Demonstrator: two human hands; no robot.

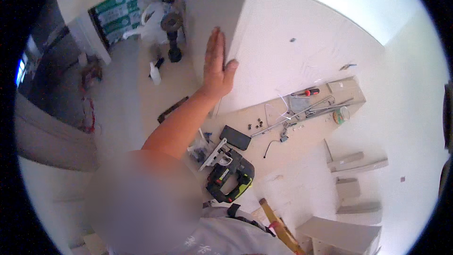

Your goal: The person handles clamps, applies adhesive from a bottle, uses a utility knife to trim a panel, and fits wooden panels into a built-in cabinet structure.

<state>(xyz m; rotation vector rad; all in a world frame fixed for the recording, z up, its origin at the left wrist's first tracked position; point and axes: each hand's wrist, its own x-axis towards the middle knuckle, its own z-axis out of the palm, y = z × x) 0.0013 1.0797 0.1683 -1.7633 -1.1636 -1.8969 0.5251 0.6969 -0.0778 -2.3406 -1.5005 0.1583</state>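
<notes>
My left hand point(218, 63) is stretched out flat, fingers together and thumb apart. It lies against the edge of a tall pale panel point(283, 52), where its lit face meets a shaded grey side point(214, 4). No object shows in the hand. Below it, close to my body, lies a black and green jigsaw point(231, 174) with a metal base plate. A dark rectangular block point(235, 137) sits beside the saw, and a clear bag of small parts point(200, 151) is partly covered by it. A blurred patch hides my upper arm. My right hand does not appear.
A beige board point(278, 148) bears a red-handled screwdriver point(312, 92), thin metal rods point(302, 113), small fittings and a jar point(340, 114). At the far left stand a dark tool with a round disc point(173, 38) and a white bottle point(155, 73). A yellowish bar point(281, 229) slants at lower right.
</notes>
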